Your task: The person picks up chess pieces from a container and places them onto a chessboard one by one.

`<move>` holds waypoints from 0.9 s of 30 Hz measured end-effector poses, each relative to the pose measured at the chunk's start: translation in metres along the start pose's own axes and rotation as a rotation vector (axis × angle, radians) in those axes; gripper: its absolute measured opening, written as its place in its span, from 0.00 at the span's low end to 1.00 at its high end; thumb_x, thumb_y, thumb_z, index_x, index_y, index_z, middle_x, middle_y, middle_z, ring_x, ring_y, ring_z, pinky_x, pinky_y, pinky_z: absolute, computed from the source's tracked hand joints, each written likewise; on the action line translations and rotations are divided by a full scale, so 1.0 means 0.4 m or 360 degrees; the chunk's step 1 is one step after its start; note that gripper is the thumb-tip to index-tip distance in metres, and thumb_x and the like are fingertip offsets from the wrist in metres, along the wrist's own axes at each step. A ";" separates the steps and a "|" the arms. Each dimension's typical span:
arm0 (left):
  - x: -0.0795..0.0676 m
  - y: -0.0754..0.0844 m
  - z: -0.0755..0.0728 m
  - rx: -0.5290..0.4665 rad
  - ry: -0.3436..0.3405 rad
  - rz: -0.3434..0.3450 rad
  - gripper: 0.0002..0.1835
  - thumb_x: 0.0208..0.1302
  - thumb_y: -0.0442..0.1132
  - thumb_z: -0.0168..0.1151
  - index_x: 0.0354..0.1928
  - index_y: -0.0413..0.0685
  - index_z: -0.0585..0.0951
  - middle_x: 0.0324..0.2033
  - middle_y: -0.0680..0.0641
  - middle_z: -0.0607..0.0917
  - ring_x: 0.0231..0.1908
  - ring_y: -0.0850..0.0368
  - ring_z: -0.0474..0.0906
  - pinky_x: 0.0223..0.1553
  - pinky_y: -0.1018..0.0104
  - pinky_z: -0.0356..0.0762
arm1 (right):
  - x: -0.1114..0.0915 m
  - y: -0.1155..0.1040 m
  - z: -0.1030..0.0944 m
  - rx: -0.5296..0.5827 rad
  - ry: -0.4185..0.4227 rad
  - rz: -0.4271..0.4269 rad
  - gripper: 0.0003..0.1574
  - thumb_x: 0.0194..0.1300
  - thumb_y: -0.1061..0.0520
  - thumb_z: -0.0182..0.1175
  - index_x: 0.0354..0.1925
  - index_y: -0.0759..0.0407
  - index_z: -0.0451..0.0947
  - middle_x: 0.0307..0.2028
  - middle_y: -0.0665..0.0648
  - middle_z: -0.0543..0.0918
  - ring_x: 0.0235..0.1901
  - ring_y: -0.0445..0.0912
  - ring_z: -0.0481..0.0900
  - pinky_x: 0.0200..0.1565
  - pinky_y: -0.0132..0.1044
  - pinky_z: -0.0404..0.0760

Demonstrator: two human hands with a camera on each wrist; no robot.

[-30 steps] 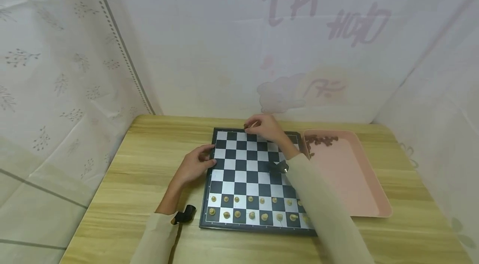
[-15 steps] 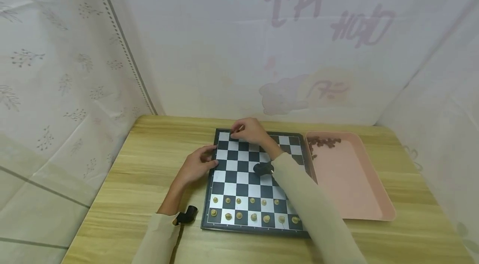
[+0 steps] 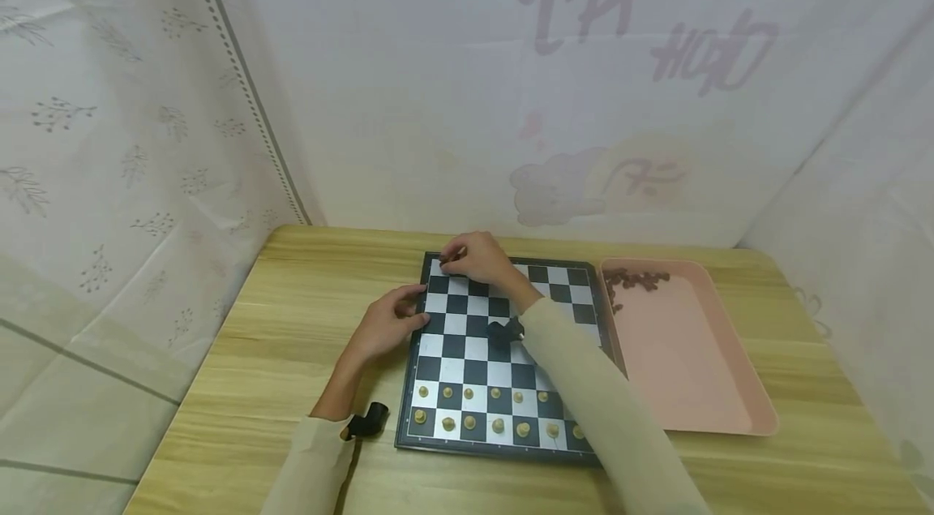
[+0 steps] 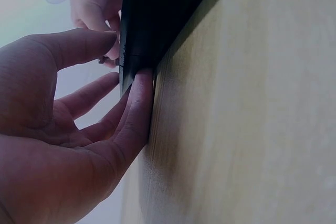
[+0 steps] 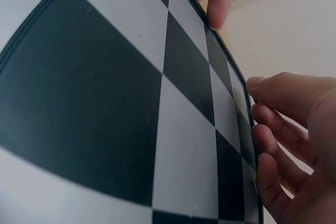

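Observation:
A black-and-white chessboard (image 3: pixel 477 349) lies on the table. My right hand (image 3: pixel 481 259) pinches a small dark reddish-brown chess piece (image 3: pixel 443 259) over the far left corner square. In the right wrist view that hand (image 5: pixel 312 150) is at the board's edge, mostly hiding the piece. My left hand (image 3: pixel 385 324) touches the board's left edge, thumb and fingers spread apart. The left wrist view shows its fingers (image 4: pixel 140 100) against the board's dark side, close to the tabletop. Pale chess pieces (image 3: pixel 448 423) stand in two rows on the near side, partly covered by my right sleeve.
A pink tray (image 3: pixel 693 361) stands along the board's right side, with several dark reddish-brown pieces (image 3: pixel 642 280) heaped at its far left corner. Wooden tabletop (image 3: pixel 306 288) surrounds both. Pale patterned curtains (image 3: pixel 409 93) hang behind and at the sides.
My right hand has moved left along the board's far edge to the far left corner, carrying the dark chess piece. The left hand stays at the left edge.

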State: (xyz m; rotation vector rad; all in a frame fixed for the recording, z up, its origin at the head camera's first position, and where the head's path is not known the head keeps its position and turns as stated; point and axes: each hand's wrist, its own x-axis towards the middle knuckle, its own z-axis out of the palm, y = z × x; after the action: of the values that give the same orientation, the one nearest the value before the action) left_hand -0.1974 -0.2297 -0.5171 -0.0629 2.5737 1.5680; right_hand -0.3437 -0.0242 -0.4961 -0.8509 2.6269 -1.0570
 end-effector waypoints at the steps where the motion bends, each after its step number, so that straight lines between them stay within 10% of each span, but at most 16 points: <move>1: 0.000 0.000 0.000 -0.0002 -0.0001 -0.0002 0.30 0.74 0.39 0.72 0.75 0.48 0.80 0.51 0.41 0.91 0.49 0.47 0.88 0.50 0.49 0.81 | 0.001 -0.001 0.002 -0.0005 0.0001 0.0000 0.12 0.70 0.56 0.77 0.50 0.57 0.92 0.44 0.51 0.93 0.45 0.48 0.88 0.50 0.45 0.84; 27: 0.002 -0.008 0.002 0.0017 0.0005 -0.0008 0.29 0.74 0.39 0.72 0.76 0.48 0.80 0.48 0.43 0.90 0.47 0.48 0.87 0.49 0.50 0.80 | 0.013 -0.005 0.014 -0.0110 -0.0046 -0.0003 0.06 0.71 0.57 0.77 0.45 0.54 0.94 0.40 0.49 0.93 0.43 0.45 0.88 0.51 0.45 0.84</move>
State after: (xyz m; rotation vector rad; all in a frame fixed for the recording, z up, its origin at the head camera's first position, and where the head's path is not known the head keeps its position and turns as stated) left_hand -0.1978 -0.2302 -0.5203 -0.0708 2.5819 1.5538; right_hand -0.3451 -0.0316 -0.4987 -0.8765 2.6525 -0.9523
